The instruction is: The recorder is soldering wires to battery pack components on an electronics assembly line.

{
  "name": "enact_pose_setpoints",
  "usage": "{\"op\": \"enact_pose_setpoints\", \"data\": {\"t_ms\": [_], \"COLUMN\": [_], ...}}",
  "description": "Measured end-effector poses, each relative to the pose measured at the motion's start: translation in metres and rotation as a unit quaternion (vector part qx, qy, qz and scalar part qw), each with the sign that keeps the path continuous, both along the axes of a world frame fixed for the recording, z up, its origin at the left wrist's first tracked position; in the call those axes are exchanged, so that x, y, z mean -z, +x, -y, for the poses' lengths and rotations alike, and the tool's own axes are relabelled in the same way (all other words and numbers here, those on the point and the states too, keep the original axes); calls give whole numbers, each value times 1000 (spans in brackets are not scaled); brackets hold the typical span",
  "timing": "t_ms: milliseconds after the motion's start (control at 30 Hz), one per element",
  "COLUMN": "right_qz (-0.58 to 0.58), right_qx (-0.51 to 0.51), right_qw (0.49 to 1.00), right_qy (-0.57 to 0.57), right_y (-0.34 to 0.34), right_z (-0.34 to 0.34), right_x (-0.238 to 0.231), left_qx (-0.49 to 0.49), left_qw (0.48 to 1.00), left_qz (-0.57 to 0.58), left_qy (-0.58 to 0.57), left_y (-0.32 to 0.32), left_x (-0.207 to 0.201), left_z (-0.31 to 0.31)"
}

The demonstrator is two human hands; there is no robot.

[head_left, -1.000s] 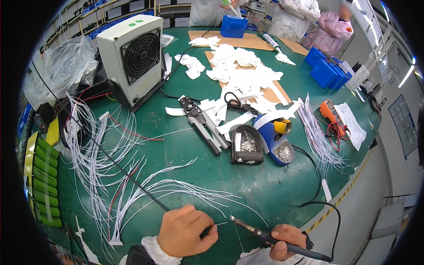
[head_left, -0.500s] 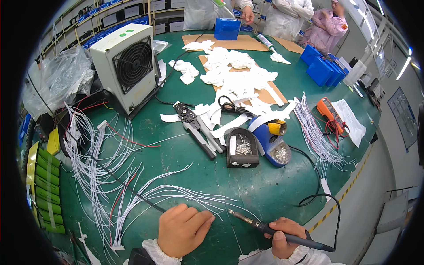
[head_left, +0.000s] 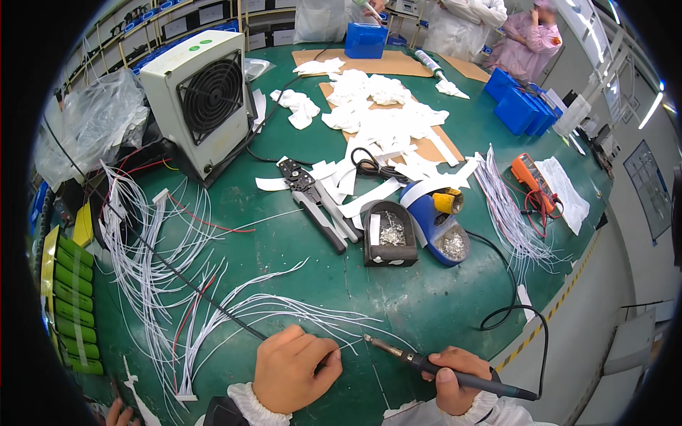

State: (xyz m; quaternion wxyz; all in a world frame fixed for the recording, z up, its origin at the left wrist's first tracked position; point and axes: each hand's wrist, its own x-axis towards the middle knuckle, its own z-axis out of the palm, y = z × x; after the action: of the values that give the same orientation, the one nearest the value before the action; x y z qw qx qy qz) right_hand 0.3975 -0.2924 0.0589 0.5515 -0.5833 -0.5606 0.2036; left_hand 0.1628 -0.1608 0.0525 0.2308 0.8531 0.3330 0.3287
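My right hand (head_left: pixel 460 376) grips a soldering iron (head_left: pixel 444 370) by its dark handle, the metal tip pointing left and away from me. Closed fingers on my left hand (head_left: pixel 295 370) pinch something I cannot make out. A thin dark cord (head_left: pixel 213 305) runs from the upper left to that hand, and a thin pale strand shows between its fingertips and the iron's tip. Just beyond, a fan of white wires (head_left: pixel 284 304) spreads from a white connector (head_left: pixel 186 397); some wire ends lie near the iron's tip.
Wire strippers (head_left: pixel 316 202), a black tray of solder scraps (head_left: pixel 391 238) and a blue iron stand (head_left: pixel 433 220) stand mid-table. A fan unit (head_left: pixel 202 103) and wire bundles are left; a multimeter (head_left: pixel 529 177) is right. Another person's hand (head_left: pixel 121 413) shows lower left. People stand at the far side.
The iron's tip has shifted slightly left and away from me. My left fingers have curled in a little. Another person's hand has appeared at the lower left.
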Motion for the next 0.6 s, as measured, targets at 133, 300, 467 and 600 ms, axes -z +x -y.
{"op": "enact_pose_setpoints", "data": {"t_ms": [133, 300, 467, 600], "right_qz": [1, 3, 6, 9], "right_qx": [0, -3, -5, -6], "right_qw": [1000, 1000, 1000, 1000], "right_qy": [-6, -9, 1, 2], "right_y": [-1, -1, -1, -1], "right_z": [0, 0, -1, -1], "right_x": [0, -2, 0, 0], "left_qx": [-5, -8, -7, -5], "left_qw": [1000, 1000, 1000, 1000], "left_qz": [2, 0, 2, -1], "left_qy": [0, 2, -2, -1], "left_y": [0, 1, 1, 1], "left_x": [2, 1, 1, 1], "left_z": [1, 1, 0, 0]}}
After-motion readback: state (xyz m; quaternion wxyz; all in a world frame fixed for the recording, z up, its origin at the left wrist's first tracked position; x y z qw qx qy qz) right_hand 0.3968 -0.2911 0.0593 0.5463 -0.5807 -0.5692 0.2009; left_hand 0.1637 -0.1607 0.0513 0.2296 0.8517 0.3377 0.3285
